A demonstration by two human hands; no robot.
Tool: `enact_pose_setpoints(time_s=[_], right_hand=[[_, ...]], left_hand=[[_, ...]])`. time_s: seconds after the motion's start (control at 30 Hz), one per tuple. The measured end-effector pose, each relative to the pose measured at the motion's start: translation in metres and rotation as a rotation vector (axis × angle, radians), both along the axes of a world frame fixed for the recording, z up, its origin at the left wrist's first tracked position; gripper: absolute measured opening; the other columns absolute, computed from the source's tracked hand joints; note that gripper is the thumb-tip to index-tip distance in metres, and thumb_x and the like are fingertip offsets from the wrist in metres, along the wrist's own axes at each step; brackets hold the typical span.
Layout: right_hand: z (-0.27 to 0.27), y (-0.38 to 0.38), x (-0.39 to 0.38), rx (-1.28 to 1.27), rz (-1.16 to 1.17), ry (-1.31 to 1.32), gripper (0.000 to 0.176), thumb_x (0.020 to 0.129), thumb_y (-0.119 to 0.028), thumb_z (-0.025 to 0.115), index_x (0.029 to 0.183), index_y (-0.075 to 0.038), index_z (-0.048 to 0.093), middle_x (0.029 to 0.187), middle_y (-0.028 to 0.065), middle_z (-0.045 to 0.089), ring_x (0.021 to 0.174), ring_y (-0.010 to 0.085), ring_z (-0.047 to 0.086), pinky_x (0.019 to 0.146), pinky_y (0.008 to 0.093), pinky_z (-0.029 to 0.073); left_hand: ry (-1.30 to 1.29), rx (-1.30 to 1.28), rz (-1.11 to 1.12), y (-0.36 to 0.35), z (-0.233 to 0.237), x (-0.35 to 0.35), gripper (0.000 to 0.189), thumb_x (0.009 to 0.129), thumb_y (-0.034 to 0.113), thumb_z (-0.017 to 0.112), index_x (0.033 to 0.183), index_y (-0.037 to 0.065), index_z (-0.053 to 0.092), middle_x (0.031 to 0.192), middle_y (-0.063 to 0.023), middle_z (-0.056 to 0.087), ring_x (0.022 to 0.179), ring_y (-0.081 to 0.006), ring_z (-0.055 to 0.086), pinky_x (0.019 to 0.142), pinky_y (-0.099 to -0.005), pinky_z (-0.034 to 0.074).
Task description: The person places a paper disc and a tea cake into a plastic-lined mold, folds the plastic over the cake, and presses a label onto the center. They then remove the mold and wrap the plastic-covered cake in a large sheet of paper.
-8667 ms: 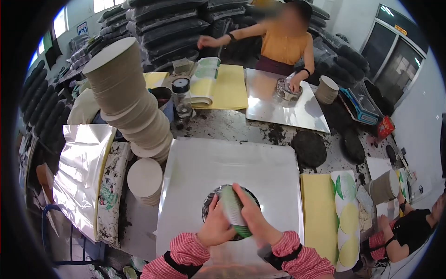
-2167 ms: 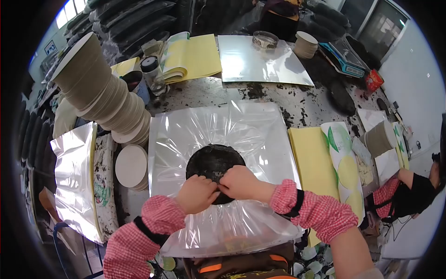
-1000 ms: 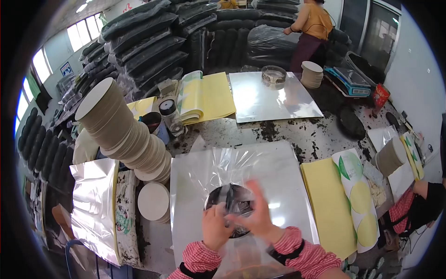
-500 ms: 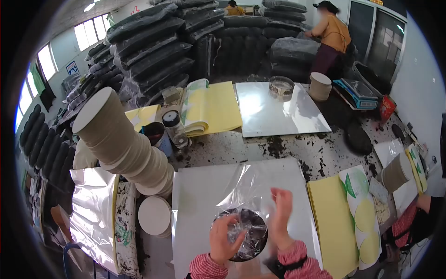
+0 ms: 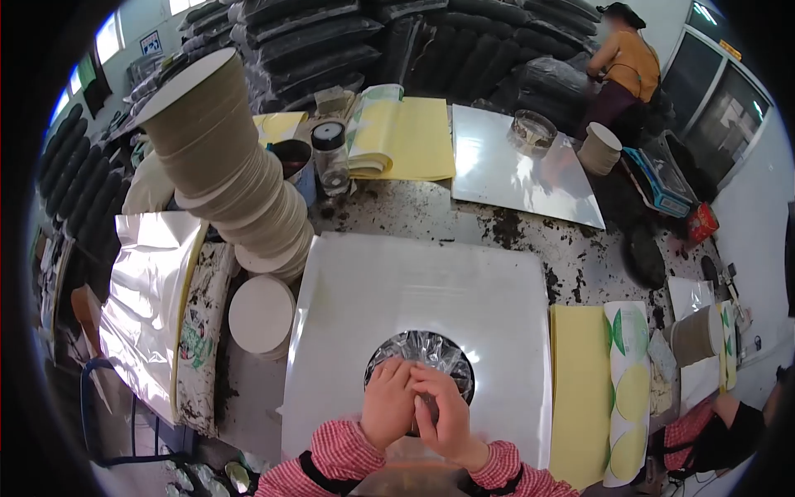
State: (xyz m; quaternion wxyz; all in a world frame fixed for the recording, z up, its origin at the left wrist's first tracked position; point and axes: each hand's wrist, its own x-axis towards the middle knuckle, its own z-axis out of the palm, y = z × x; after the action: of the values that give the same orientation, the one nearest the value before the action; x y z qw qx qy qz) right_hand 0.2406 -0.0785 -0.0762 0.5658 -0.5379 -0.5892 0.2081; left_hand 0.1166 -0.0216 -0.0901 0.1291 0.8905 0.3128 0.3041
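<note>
Lower centre of frame: left hand (image 5: 387, 404) and right hand (image 5: 447, 414) sit side by side, touching, both on film-wrapped dark disc (image 5: 422, 358). Fingers of both hands curled down, pinching the film at disc's near edge. Disc lies at bottom-centre of white sheet (image 5: 414, 282) on table (image 5: 464, 219). Leaning stack of card rounds (image 5: 219, 157) upper left. Yellow paper (image 5: 574, 373) w/ label strip (image 5: 627, 389) at right. Co-worker (image 5: 625, 62) upper right.
</note>
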Motion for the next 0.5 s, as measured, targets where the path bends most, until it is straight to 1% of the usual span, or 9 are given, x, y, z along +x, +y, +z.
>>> enact_pose_setpoints(time_s=[0.07, 0.13, 0.2, 0.23, 0.3, 0.33, 0.4, 0.47, 0.5], right_hand=[[-0.01, -0.015, -0.002, 0.087, -0.039, -0.291, 0.038, 0.084, 0.001, 0.065, 0.119, 0.003, 0.051, 0.122, 0.0227, 0.059, 0.109, 0.0366, 0.06, 0.094, 0.0419, 0.048], [-0.002, -0.012, 0.001, -0.082, -0.052, -0.159, 0.04, 0.082, -0.001, 0.069, 0.118, 0.001, 0.052, 0.128, 0.022, 0.056, 0.114, 0.0388, 0.057, 0.095, 0.0438, 0.048], [0.003, -0.016, 0.0, -0.151, -0.025, -0.293, 0.04, 0.078, -0.001, 0.072, 0.115, 0.0, 0.056, 0.12, 0.0178, 0.06, 0.106, 0.0377, 0.059, 0.089, 0.0435, 0.05], [0.008, -0.021, 0.004, -0.171, -0.027, -0.28, 0.04, 0.078, -0.001, 0.072, 0.115, 0.0, 0.056, 0.12, 0.0178, 0.06, 0.106, 0.0377, 0.059, 0.089, 0.0435, 0.05], [0.017, -0.018, 0.018, -0.18, 0.017, -0.471, 0.032, 0.077, -0.004, 0.072, 0.106, 0.0, 0.06, 0.105, 0.0151, 0.062, 0.095, 0.0358, 0.061, 0.08, 0.0429, 0.051], [0.019, 0.0, 0.024, -0.191, -0.004, -0.463, 0.032, 0.077, -0.004, 0.072, 0.106, 0.0, 0.06, 0.105, 0.0151, 0.062, 0.095, 0.0358, 0.061, 0.08, 0.0429, 0.051], [0.017, 0.029, 0.031, -0.433, 0.026, -0.476, 0.019, 0.078, -0.007, 0.069, 0.095, -0.001, 0.063, 0.096, 0.0142, 0.062, 0.085, 0.0343, 0.062, 0.072, 0.043, 0.051], [-0.014, 0.033, 0.02, -0.234, -0.151, -0.561, 0.012, 0.079, -0.011, 0.067, 0.086, -0.003, 0.062, 0.091, 0.0145, 0.061, 0.081, 0.0346, 0.061, 0.067, 0.0432, 0.05], [-0.011, 0.029, 0.02, -0.196, -0.145, -0.522, 0.009, 0.079, -0.008, 0.065, 0.084, -0.002, 0.062, 0.088, 0.0142, 0.06, 0.079, 0.0345, 0.061, 0.067, 0.0424, 0.05]], left_hand=[[-0.174, -0.088, -0.02, 0.002, 0.002, -0.007, 0.051, 0.064, 0.012, 0.071, 0.112, -0.002, 0.061, 0.119, -0.0152, 0.057, 0.114, -0.0354, 0.053, 0.101, -0.0475, 0.043], [-0.277, -0.173, -0.054, 0.003, 0.017, -0.003, 0.07, 0.062, 0.012, 0.074, 0.128, 0.0, 0.054, 0.131, -0.0164, 0.051, 0.124, -0.0373, 0.048, 0.108, -0.0493, 0.038], [-0.024, -0.269, -0.21, 0.016, 0.019, -0.009, 0.083, 0.061, 0.015, 0.079, 0.136, 0.001, 0.047, 0.136, -0.018, 0.048, 0.13, -0.0385, 0.044, 0.112, -0.0516, 0.034], [-0.012, -0.289, -0.214, 0.012, 0.017, -0.013, 0.083, 0.061, 0.015, 0.079, 0.136, 0.001, 0.047, 0.136, -0.018, 0.048, 0.13, -0.0385, 0.044, 0.112, -0.0516, 0.034], [0.116, -0.201, -0.228, 0.015, 0.016, -0.01, 0.087, 0.064, 0.02, 0.082, 0.138, -0.003, 0.044, 0.14, -0.0199, 0.045, 0.135, -0.039, 0.04, 0.113, -0.051, 0.032], [0.123, -0.206, -0.252, 0.015, 0.014, -0.007, 0.087, 0.064, 0.02, 0.082, 0.138, -0.003, 0.044, 0.14, -0.0199, 0.045, 0.135, -0.039, 0.04, 0.113, -0.051, 0.032], [0.009, -0.177, -0.16, 0.01, 0.01, -0.002, 0.088, 0.068, 0.024, 0.082, 0.14, -0.007, 0.041, 0.143, -0.0209, 0.043, 0.138, -0.0393, 0.037, 0.115, -0.049, 0.031], [0.082, -0.175, -0.164, 0.013, 0.011, -0.002, 0.087, 0.072, 0.026, 0.08, 0.141, -0.008, 0.039, 0.146, -0.0213, 0.042, 0.14, -0.0388, 0.035, 0.116, -0.0466, 0.03], [0.123, -0.151, -0.168, 0.014, 0.009, -0.002, 0.086, 0.074, 0.027, 0.078, 0.142, -0.008, 0.039, 0.146, -0.0218, 0.041, 0.141, -0.0384, 0.035, 0.116, -0.0468, 0.029]])
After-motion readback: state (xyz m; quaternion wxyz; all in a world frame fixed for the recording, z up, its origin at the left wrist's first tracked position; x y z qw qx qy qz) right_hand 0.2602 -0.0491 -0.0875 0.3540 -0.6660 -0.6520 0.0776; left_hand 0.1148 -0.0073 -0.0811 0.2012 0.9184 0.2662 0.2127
